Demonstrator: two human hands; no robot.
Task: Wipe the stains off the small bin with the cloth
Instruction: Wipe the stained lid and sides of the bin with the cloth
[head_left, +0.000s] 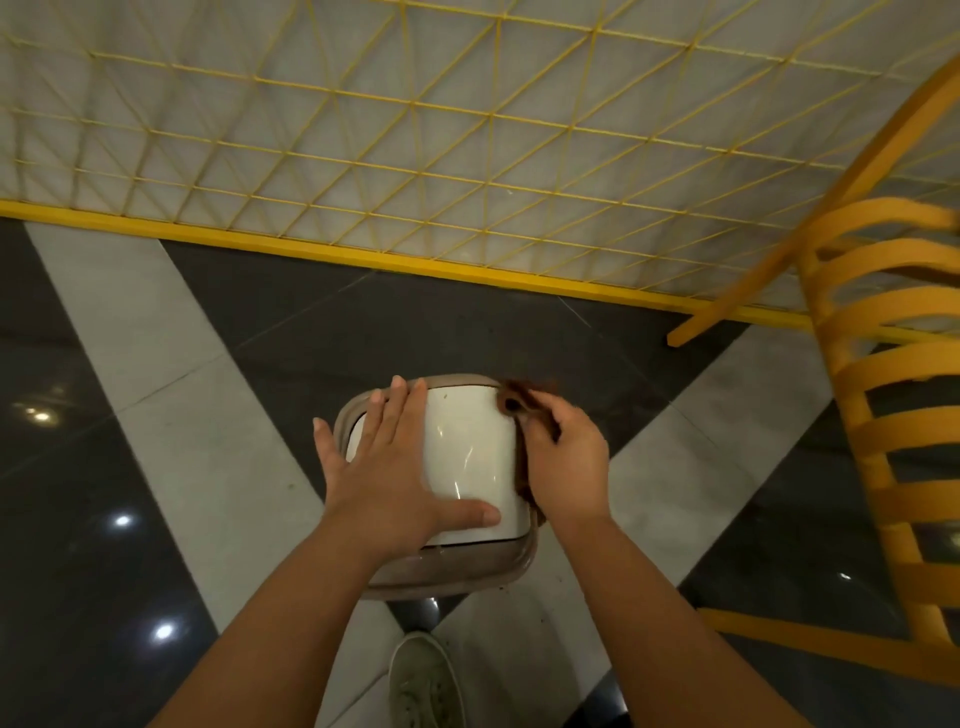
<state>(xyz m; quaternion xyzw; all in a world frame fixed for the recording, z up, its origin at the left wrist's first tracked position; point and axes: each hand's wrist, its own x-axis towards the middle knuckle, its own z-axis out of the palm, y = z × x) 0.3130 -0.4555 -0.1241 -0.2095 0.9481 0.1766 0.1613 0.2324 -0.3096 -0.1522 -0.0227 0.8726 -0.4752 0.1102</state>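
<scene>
The bin (467, 457) sits on the floor (156, 415). The left hand (384, 462) lies flat on its white lid, fingers straight. The right hand (566, 457) holds the brown cloth (514, 402) against the bin's right edge.

Left hand (387, 467) flat, fingers spread, thumb out; right hand (563, 457) curled, pinching, both forearms extended forward.

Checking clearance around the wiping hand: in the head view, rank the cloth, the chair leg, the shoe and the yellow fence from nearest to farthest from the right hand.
1. cloth: held in the right hand at the bin's right edge.
2. shoe: below, toward the left. The chair leg, up to the right, is too close to it to rank.
3. yellow fence: beyond, across the floor.
</scene>
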